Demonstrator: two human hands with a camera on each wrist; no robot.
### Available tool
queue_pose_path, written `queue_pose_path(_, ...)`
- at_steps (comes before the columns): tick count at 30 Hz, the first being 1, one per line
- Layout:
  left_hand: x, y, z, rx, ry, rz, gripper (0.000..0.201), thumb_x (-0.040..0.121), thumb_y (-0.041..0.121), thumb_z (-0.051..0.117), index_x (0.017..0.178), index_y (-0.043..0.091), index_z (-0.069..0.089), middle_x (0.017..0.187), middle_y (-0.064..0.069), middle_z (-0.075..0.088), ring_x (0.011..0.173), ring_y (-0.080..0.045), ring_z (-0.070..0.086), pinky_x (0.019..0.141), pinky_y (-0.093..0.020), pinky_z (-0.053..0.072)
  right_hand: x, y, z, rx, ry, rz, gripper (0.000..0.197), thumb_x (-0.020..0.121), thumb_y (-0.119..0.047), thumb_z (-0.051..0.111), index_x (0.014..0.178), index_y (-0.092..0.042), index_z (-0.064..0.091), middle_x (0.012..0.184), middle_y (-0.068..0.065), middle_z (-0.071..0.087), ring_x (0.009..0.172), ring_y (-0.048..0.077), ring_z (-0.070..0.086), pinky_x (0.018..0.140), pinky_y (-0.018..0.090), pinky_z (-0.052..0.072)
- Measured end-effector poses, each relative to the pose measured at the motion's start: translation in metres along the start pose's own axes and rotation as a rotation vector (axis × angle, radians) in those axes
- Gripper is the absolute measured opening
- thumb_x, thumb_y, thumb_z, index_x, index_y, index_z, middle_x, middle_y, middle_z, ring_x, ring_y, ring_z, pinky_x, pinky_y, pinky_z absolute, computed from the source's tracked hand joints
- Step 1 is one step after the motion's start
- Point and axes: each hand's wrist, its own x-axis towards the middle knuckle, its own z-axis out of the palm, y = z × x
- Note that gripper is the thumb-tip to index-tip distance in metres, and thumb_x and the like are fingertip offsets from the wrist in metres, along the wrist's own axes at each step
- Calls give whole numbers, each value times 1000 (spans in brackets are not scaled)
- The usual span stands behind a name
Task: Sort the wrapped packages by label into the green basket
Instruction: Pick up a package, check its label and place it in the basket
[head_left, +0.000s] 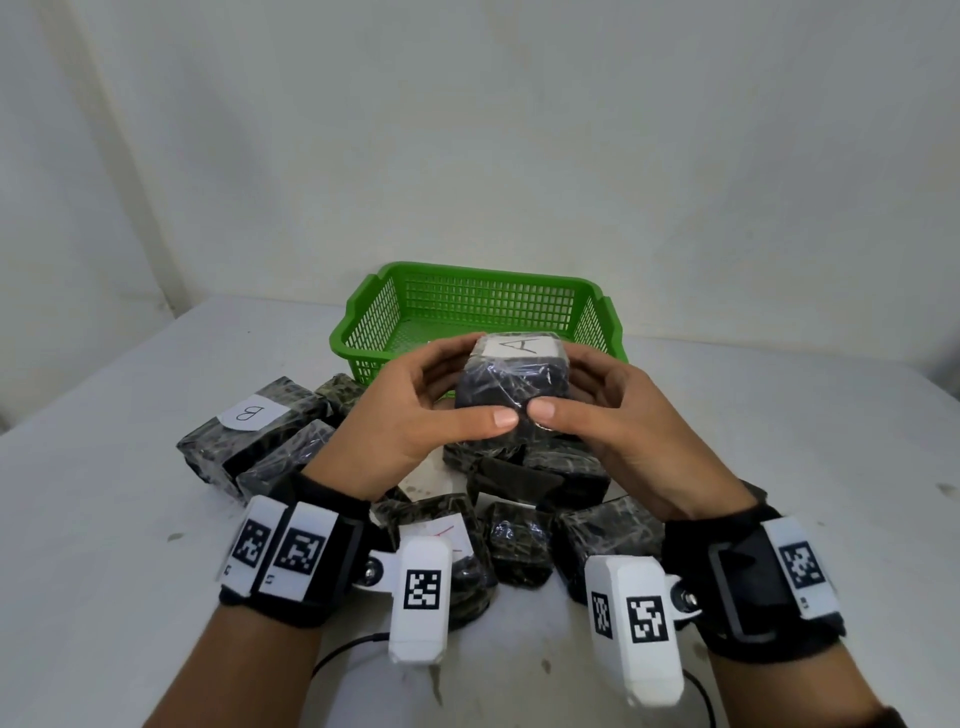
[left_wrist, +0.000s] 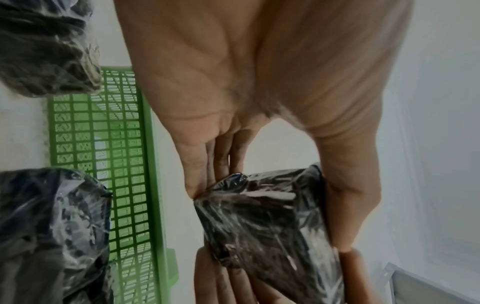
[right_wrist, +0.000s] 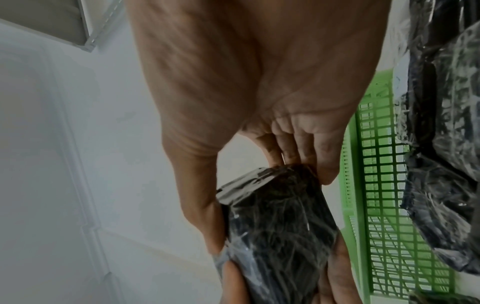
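Both hands hold one dark plastic-wrapped package (head_left: 511, 387) with a white "A" label on top, raised above the pile just in front of the green basket (head_left: 363, 332). My left hand (head_left: 431, 410) grips its left side, thumb on the near face. My right hand (head_left: 592, 410) grips the right side, its thumb beside the left thumb. The left wrist view shows the package (left_wrist: 262, 224) between my left hand's fingers (left_wrist: 205, 170) and thumb. The right wrist view shows it (right_wrist: 278, 222) the same way, with the basket (right_wrist: 376, 185) beyond. The basket looks mostly bare inside.
A pile of several dark wrapped packages lies on the white table (head_left: 104, 519) under my hands. One at the left carries a "B" label (head_left: 249, 414). Another near my left wrist has a red-marked label (head_left: 444, 532). A white wall stands behind the basket.
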Motion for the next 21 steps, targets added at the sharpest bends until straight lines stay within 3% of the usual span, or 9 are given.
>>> queue_pose_path(3, -1, 2, -1, 0, -4, 33, 93, 54, 21, 88, 140, 14, 53, 134, 1, 65, 126, -16, 62, 103, -37, 53, -4, -5, 0, 71, -20, 41, 79, 69, -36, 88, 139, -11, 61, 135, 7, 70, 126, 23, 67, 109, 44, 52)
queue_pose_path(5, -3, 3, -2, 11, -55, 30, 98, 56, 13, 88, 144, 12, 47, 139, 2, 62, 131, -16, 57, 105, -36, 51, -7, -11, 1, 119, -39, 76, 50, 86, -42, 74, 129, -15, 70, 129, 9, 74, 114, 22, 71, 97, 38, 59)
queue_pose_path(6, -3, 4, -1, 23, -92, 20, 99, 56, 10, 88, 146, 12, 45, 141, 2, 60, 134, -15, 55, 109, -40, 47, -8, -13, 2, 142, -36, 98, 43, 92, -47, 66, 123, -18, 74, 127, 10, 75, 109, 25, 71, 93, 40, 58)
queue_pose_path(8, -4, 4, 0, 46, -152, 5, 100, 58, 5, 88, 147, 13, 43, 144, 2, 58, 137, -14, 51, 115, -46, 41, -8, -13, 0, 160, -8, 133, 42, 92, -46, 64, 117, -16, 78, 123, 15, 75, 103, 28, 70, 91, 44, 58)
queue_pose_path(12, -4, 5, -1, 20, -172, -28, 100, 62, -4, 86, 150, 16, 41, 146, 4, 56, 137, -15, 51, 110, -45, 46, -3, -10, 1, 227, 55, 135, 40, 82, -24, 70, 115, -2, 75, 105, 12, 79, 88, 22, 72, 80, 33, 62)
queue_pose_path(16, -2, 5, 1, -86, -80, -87, 82, 70, 24, 82, 144, 15, 49, 138, -3, 62, 123, -22, 64, 100, -40, 54, 5, -9, 3, 358, 191, 70, 38, 80, -14, 74, 115, 0, 71, 107, 11, 77, 89, 21, 70, 82, 35, 60)
queue_pose_path(19, 4, 6, 8, -114, 41, -129, 57, 83, 27, 79, 130, 2, 60, 122, -16, 71, 108, -26, 72, 88, -34, 61, 11, -8, 4, 374, 271, 70, 38, 88, 0, 72, 126, 1, 64, 108, 13, 77, 90, 23, 73, 80, 36, 64)
queue_pose_path(21, 6, 9, 8, -52, 96, -135, 52, 78, 28, 77, 120, 0, 66, 114, -19, 74, 101, -29, 74, 89, -39, 60, 14, -9, 4, 327, 236, 117, 33, 91, 0, 70, 123, 1, 64, 102, 11, 77, 86, 22, 74, 78, 35, 65)
